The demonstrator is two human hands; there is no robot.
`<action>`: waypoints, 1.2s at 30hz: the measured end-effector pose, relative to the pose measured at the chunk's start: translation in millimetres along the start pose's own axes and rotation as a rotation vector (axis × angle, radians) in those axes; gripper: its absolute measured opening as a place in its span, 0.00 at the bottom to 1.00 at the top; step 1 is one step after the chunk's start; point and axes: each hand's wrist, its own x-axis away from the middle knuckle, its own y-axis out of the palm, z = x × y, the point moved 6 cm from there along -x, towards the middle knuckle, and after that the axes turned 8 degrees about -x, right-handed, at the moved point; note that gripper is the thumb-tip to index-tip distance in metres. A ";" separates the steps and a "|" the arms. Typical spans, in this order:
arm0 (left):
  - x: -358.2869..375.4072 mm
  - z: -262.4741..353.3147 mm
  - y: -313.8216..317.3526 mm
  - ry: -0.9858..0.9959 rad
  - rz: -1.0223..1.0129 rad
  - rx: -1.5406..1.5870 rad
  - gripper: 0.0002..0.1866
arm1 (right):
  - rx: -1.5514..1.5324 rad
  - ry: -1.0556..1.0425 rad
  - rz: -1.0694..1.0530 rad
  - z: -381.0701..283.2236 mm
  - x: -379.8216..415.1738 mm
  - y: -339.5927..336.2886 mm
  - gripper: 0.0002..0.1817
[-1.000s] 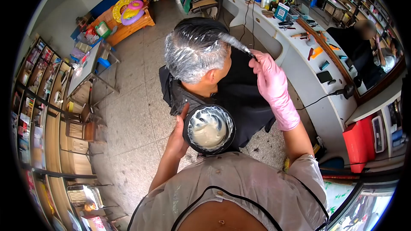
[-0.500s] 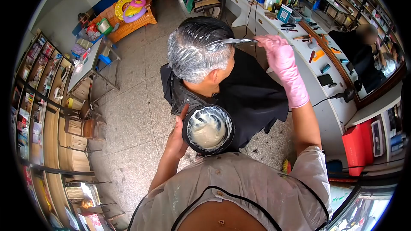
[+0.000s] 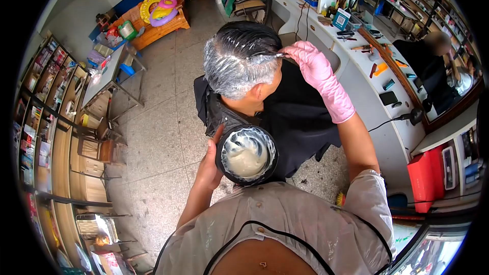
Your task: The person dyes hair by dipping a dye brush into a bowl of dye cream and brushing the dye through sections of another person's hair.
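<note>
A seated person's head (image 3: 239,63) is in front of me, the hair coated with white cream at the back and side and black on top. My right hand (image 3: 310,66), in a pink glove, is closed on a hair dye brush (image 3: 281,55) at the front side of the hair. Most of the brush is hidden by the glove and hair. My bare left hand (image 3: 208,168) grips a black bowl (image 3: 224,170) from its left side. Pale cream (image 3: 247,158) fills the bowl, smeared up its walls. A black cape (image 3: 300,117) covers the seated person.
A white counter (image 3: 374,84) with combs, clippers and a black hair dryer (image 3: 415,117) runs along the right, below a mirror. Shelves (image 3: 61,158) and a table (image 3: 104,81) stand at left. A black chair (image 3: 252,5) is beyond the head.
My right hand has moved left and slightly down, bringing the brush against the front hair. My left hand and the bowl stay nearly in place.
</note>
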 end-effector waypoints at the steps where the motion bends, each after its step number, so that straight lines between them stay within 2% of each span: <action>1: 0.8 -0.7 -1.2 -0.002 0.009 0.003 0.40 | 0.071 0.018 0.006 1.8 6.1 -0.3 0.09; 5: 0.0 -1.2 -0.5 -0.015 -0.002 0.025 0.40 | 0.280 0.057 -0.019 13.2 33.2 -2.8 0.08; 7: -0.5 -0.5 0.6 -0.020 -0.006 0.030 0.39 | 1.136 -0.249 -0.306 2.9 38.2 12.9 0.08; 9: -0.7 -1.7 -0.2 -0.023 -0.009 0.031 0.39 | -0.141 -0.013 0.038 5.2 31.0 -5.4 0.08; 11: -0.1 -2.1 -0.5 -0.026 -0.011 0.031 0.38 | -0.067 -0.087 0.037 -15.8 18.2 10.4 0.07; 12: 0.1 -2.4 -0.1 -0.027 -0.005 0.025 0.38 | 0.304 -0.213 0.000 -22.2 14.2 15.0 0.07; 14: 0.9 -0.4 1.3 -0.023 0.002 0.019 0.37 | 0.676 -0.340 -0.042 -22.7 4.0 20.3 0.07; 17: 3.9 1.0 3.5 -0.025 0.000 0.027 0.36 | 0.694 -0.394 -0.079 -18.8 -16.3 24.7 0.13; 19: 5.3 -0.6 0.3 -0.001 0.022 -0.007 0.37 | 1.296 -0.529 -0.177 -23.4 -29.8 38.8 0.17; 21: 6.1 -3.3 -0.7 0.001 0.019 0.008 0.37 | 1.293 -0.590 -0.176 -22.8 -47.1 42.4 0.18; 23: 5.7 -2.6 -0.1 0.009 0.014 0.018 0.37 | 1.535 -0.760 -0.159 -27.4 -60.9 55.1 0.18; 24: 5.6 -1.7 -0.3 0.020 0.033 0.002 0.38 | 1.578 -0.697 -0.113 -22.4 -75.8 49.7 0.17; 27: 6.4 0.1 -1.8 0.042 0.062 -0.026 0.39 | 1.451 -0.635 0.015 -36.5 -105.7 30.7 0.15; 28: 6.8 0.3 -1.9 0.051 0.069 -0.031 0.39 | 1.179 -0.610 0.027 -36.0 -130.4 0.5 0.13; 29: 7.0 0.1 -2.2 0.050 0.069 -0.031 0.39 | 1.257 -0.663 0.075 -64.3 -108.2 24.1 0.11; 32: 6.1 -1.1 -2.8 0.052 0.065 0.014 0.39 | 1.307 -0.700 -0.051 -81.5 -62.7 32.6 0.09; 33: 5.8 -1.7 -2.9 0.044 0.063 0.014 0.40 | 1.069 -0.611 -0.120 -78.6 -45.9 30.2 0.09; 35: 5.5 -2.8 -4.6 0.038 0.065 0.024 0.40 | 0.833 -0.514 -0.192 -70.4 -18.3 29.3 0.10; 36: 4.8 -3.6 -5.1 0.024 0.057 0.015 0.41 | 0.389 -0.228 -0.069 -56.9 -12.8 13.3 0.10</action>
